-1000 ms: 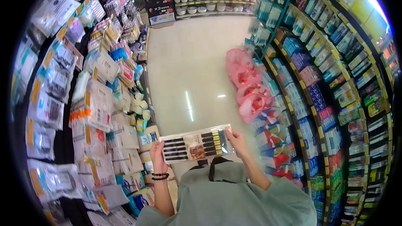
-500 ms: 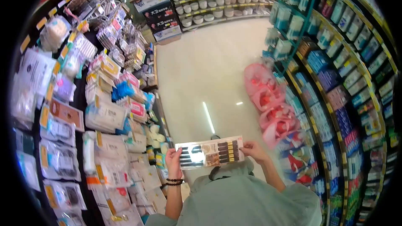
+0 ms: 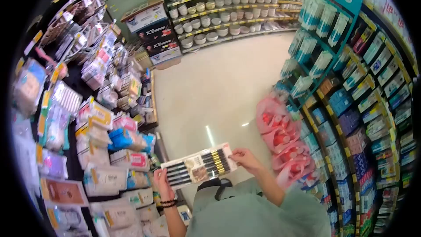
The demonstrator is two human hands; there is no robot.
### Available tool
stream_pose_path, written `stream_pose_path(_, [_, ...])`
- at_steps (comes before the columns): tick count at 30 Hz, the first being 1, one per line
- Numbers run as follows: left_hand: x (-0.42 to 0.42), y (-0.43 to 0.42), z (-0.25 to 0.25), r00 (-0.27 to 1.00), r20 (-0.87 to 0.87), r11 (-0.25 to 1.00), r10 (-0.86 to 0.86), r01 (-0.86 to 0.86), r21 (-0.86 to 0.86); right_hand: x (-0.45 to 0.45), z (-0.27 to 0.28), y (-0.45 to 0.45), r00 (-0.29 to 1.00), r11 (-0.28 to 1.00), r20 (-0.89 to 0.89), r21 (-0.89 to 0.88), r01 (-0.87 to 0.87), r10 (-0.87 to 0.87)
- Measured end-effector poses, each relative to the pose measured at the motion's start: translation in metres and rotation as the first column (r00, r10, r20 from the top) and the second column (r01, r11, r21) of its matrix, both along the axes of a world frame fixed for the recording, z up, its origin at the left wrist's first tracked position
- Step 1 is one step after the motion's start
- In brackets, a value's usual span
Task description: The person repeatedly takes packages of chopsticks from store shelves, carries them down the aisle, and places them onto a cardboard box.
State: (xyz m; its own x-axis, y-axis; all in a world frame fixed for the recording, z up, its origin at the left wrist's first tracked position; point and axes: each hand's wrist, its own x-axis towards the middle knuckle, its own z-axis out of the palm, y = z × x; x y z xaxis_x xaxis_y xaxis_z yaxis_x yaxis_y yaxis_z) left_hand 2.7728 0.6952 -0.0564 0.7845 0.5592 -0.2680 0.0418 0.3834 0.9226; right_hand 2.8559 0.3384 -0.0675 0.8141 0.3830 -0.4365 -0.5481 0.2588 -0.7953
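A flat clear-fronted chopstick package [image 3: 199, 166] is held level across my body, above the aisle floor. Its dark sticks have gold bands near the right end, and a brown picture sits in the middle. My left hand [image 3: 163, 185], with dark beads at the wrist, grips the package's left end. At the opposite end, my right hand [image 3: 246, 160] pinches the right edge between thumb and fingers.
Hanging packaged goods [image 3: 105, 177] line the left side. Pink bundles [image 3: 285, 145] stand on the floor at right, beside a teal rack [image 3: 329, 4] and curved shelves. Stacked boxes [image 3: 153, 30] and bowl shelves [image 3: 228, 13] stand ahead, beyond the pale floor [image 3: 210, 83].
The view has shifted forward along the aisle, showing more of the teal rack and bowl shelves. The package has tilted, its right end now higher, and the glare on it has gone. Both hands still hold it.
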Motion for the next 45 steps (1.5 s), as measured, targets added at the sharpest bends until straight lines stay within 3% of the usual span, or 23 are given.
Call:
stream_pose_path(5, [0.105, 0.014, -0.025, 0.997, 0.005, 0.985, -0.072, 0.072, -0.156, 0.082, -0.030, 0.012, 0.999, 0.999, -0.035, -0.020, -0.033, 0.033])
stream_pose_path(9, [0.220, 0.041, -0.046, 0.994, -0.023, 0.986, -0.109, 0.106, -0.128, 0.176, -0.030, 0.030, 0.997, 0.996, -0.047, -0.059, -0.067, 0.064])
stream_pose_path(11, [0.289, 0.051, -0.031, 0.985, -0.050, 0.980, -0.163, 0.156, -0.124, 0.237, -0.018, 0.036, 0.995, 0.987, -0.051, -0.137, -0.087, 0.081])
stream_pose_path(13, [0.359, 0.063, -0.019, 0.975, -0.073, 0.977, -0.212, 0.211, -0.013, 0.300, -0.011, 0.042, 0.994, 0.984, -0.012, -0.142, -0.109, 0.108])
stream_pose_path(15, [0.432, 0.072, -0.011, 0.965, 0.014, 0.965, -0.260, 0.260, 0.017, 0.352, -0.007, 0.047, 0.994, 0.982, 0.047, -0.162, -0.093, 0.102])
stream_pose_path(19, [0.538, 0.079, 0.049, 0.923, -0.037, 0.921, -0.384, 0.385, 0.050, 0.437, 0.008, 0.058, 0.991, 0.977, 0.036, -0.175, -0.122, 0.130])
stream_pose_path(25, [0.638, 0.103, 0.037, 0.888, -0.011, 0.885, -0.460, 0.459, 0.074, 0.537, 0.006, 0.075, 0.972, 0.961, 0.000, -0.148, -0.233, 0.235])
stream_pose_path(33, [0.793, 0.136, -0.002, 0.943, -0.076, 0.946, -0.325, 0.323, -0.030, 0.745, -0.051, 0.105, 0.920, 0.914, -0.017, -0.112, -0.390, 0.391])
stream_pose_path(35, [0.832, 0.147, -0.011, 0.952, -0.130, 0.957, -0.278, 0.286, 0.045, 0.810, -0.063, 0.125, 0.921, 0.914, -0.004, -0.127, -0.386, 0.389])
stream_pose_path(37, [0.875, 0.159, -0.007, 0.928, -0.147, 0.923, -0.341, 0.361, 0.136, 0.879, -0.062, 0.147, 0.921, 0.910, 0.046, -0.184, -0.372, 0.386])
stream_pose_path(39, [0.915, 0.173, -0.003, 0.949, -0.094, 0.950, -0.301, 0.307, 0.058, 0.947, -0.061, 0.168, 0.905, 0.881, 0.116, -0.310, -0.358, 0.409])
stream_pose_path(41, [0.945, 0.200, -0.016, 0.962, -0.116, 0.969, -0.247, 0.245, -0.031, 1.008, -0.045, 0.198, 0.921, 0.898, 0.163, -0.335, -0.284, 0.353])
stream_pose_path(42, [0.964, 0.201, -0.006, 0.982, -0.040, 0.978, -0.187, 0.182, -0.105, 1.034, -0.037, 0.216, 0.926, 0.904, 0.189, -0.351, -0.246, 0.326])
stream_pose_path(45, [1.013, 0.213, 0.005, 0.999, 0.045, 0.958, 0.000, 0.013, -0.286, 1.100, -0.018, 0.269, 0.992, 0.989, 0.120, 0.134, -0.058, 0.042])
